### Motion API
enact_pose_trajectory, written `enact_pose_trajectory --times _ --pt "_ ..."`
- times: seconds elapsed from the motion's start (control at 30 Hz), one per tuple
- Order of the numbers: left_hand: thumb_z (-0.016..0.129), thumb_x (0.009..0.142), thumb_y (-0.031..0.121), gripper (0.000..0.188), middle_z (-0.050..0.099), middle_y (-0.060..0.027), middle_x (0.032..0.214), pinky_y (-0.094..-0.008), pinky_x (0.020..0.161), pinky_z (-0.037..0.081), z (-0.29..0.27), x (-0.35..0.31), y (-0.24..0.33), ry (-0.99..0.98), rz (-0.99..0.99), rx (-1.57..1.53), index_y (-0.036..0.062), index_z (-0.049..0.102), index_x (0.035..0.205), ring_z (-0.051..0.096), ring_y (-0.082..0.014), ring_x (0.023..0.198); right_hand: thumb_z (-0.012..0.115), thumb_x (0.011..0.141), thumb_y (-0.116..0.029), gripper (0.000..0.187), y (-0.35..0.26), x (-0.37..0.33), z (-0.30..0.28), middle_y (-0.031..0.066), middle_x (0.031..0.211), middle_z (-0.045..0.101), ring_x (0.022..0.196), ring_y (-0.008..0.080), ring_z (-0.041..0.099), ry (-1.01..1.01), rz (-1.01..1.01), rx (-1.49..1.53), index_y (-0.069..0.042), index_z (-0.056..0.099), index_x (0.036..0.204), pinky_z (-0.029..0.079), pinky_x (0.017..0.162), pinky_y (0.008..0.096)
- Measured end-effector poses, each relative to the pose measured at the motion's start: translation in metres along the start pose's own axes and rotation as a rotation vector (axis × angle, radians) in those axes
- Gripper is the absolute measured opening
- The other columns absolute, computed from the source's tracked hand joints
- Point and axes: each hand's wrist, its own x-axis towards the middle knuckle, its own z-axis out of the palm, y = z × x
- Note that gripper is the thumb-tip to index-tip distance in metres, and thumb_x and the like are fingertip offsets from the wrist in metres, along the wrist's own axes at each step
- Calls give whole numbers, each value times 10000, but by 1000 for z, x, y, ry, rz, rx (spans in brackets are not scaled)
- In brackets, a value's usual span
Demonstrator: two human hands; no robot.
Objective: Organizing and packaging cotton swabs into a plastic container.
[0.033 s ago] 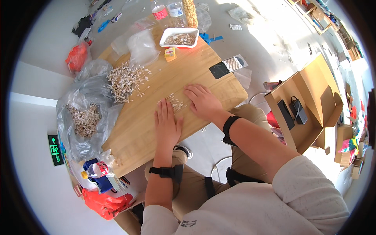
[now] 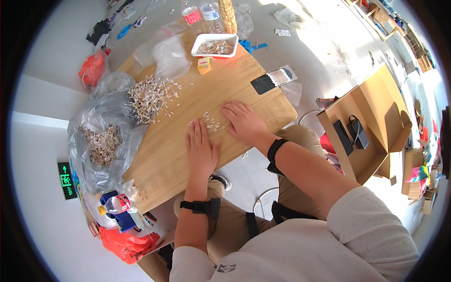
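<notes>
A small group of cotton swabs [image 2: 211, 126] lies roughly side by side on the wooden table [image 2: 225, 77], between my two hands. My left hand [image 2: 201, 149] rests flat on the wood with its fingers stretched forward, fingertips touching or right next to the left ends of the swabs. On their other side, my right hand [image 2: 244, 123] lies on the tabletop, fingers extended to the left and slightly bent, nothing visible in them. Farther left is a big loose heap of cotton swabs [image 2: 152, 98]. A clear bag [image 2: 157, 56] lies beyond that heap.
A plastic bag with many swabs [image 2: 103, 143] sits at the left. Swabs fill a white tray [image 2: 214, 45] at the far end, near a yellow box [image 2: 204, 66] and bottles [image 2: 211, 17]. A black card with swabs [image 2: 270, 81] is far right; an open cardboard box [image 2: 366, 124] stands beyond.
</notes>
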Motion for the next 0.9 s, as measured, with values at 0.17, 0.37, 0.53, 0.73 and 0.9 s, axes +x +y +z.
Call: enact_pose_trajectory --times 0.17,0.37,0.53,0.73,0.9 --pt "537 1033 382 800 231 -255 1699 -548 1284 144 5 7 8 31 -17 -16 -63 230 1622 198 -418 1583 640 870 -81 447 3 -1 2 98 1431 581 1403 303 489 -1 -17 -3 -35 609 1313 378 1203 450" --pt "523 1047 435 799 280 -264 1679 -572 1265 188 22 36 -6 142 65 31 -72 264 1608 259 -430 1560 638 877 -93 409 3 -1 2 101 1423 580 1411 303 480 -8 -14 -5 -43 618 1282 370 1209 453" --pt "520 1034 510 851 286 -280 1672 -587 1258 201 30 66 -19 156 -6 57 -81 281 1597 276 -429 1555 642 877 -102 406 1 0 -1 101 1421 576 1408 307 478 -23 -3 1 -49 615 1279 371 1206 458" --pt "512 1037 523 867 257 -282 1684 -581 1266 176 26 52 -9 128 3 32 -81 259 1605 241 -426 1569 652 864 -110 429 5 -4 2 105 1392 587 1393 300 492 -13 -11 -2 -46 604 1286 366 1210 461" --pt "558 1034 458 858 234 -263 1699 -555 1280 150 13 21 3 46 12 -16 -75 226 1619 203 -415 1587 658 853 -114 440 5 -3 3 114 1374 596 1385 294 501 27 -29 13 -37 599 1283 358 1216 460"
